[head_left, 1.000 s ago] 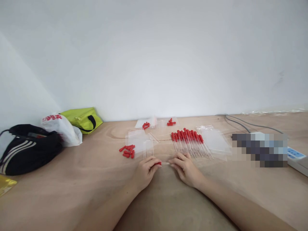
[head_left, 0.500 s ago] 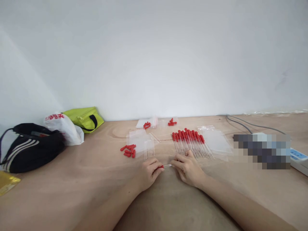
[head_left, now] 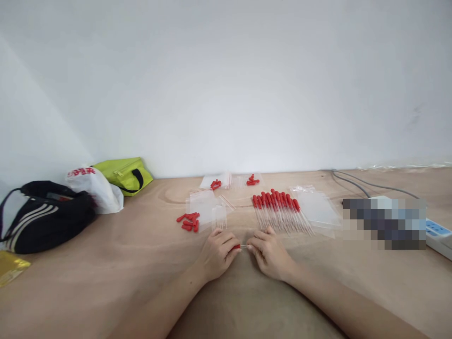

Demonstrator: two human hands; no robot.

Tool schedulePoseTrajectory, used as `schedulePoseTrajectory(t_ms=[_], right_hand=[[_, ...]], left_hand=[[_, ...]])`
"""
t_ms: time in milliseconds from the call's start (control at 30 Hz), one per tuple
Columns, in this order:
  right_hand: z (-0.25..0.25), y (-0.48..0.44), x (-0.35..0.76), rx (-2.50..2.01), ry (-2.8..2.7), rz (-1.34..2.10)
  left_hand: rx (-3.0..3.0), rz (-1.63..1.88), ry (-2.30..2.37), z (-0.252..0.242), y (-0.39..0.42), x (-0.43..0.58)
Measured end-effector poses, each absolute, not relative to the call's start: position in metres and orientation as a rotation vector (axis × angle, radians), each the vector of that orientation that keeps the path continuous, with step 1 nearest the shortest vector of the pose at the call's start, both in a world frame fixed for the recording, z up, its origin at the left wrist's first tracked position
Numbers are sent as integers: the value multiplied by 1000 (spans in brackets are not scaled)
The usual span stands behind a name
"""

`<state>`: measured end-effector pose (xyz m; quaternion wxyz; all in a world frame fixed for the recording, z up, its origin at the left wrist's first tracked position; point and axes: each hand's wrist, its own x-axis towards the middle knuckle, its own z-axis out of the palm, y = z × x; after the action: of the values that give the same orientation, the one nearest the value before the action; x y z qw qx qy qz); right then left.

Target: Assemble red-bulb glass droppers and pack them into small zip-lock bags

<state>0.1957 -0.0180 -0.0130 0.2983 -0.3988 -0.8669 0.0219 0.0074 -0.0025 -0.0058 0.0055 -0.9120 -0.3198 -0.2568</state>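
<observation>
Closed at the fingertips, my left hand (head_left: 218,252) holds a red rubber bulb (head_left: 238,246). A thin glass dropper tube (head_left: 243,246) runs from the bulb to my right hand (head_left: 271,254), whose fingers pinch it. Most of the tube is hidden by the right fingers. Just beyond the right hand lies a row of glass droppers (head_left: 280,212) with red bulbs on their far ends. Past the left hand are loose red bulbs (head_left: 190,219) and several clear glass tubes (head_left: 219,215) on clear zip bags (head_left: 199,200).
More red bulbs (head_left: 215,184) lie at the back by the wall. A flat clear bag (head_left: 323,209) is right of the droppers. Black (head_left: 52,221), white (head_left: 97,193) and green bags (head_left: 116,170) stand at left. At right are a blurred-out object (head_left: 384,223), a power strip (head_left: 438,230) and grey cables (head_left: 374,180).
My right hand has moved left and slightly nearer, closing the gap to my left hand. Less of the glass tube shows between them. The left hand has barely shifted.
</observation>
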Motion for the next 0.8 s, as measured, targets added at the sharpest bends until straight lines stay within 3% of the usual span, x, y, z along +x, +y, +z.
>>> schedulePoseTrajectory(t_ms=[233,400,600,800], right_hand=[[4,-16,194,-1160,-2383,-175],[12,16,217,-1566,-1982,-129],[3,56,232,-1912,-1656,-124],[-6,61,227,-1916,-1711,-250]], left_hand=[[-2643,-950,-1075,-2,7,-2],[-2175,-1040,-1502,-2,23,-22],[-1892,-860,-1970,-3,37,-49],[-2014,-658,-2025,-14,44,-61]])
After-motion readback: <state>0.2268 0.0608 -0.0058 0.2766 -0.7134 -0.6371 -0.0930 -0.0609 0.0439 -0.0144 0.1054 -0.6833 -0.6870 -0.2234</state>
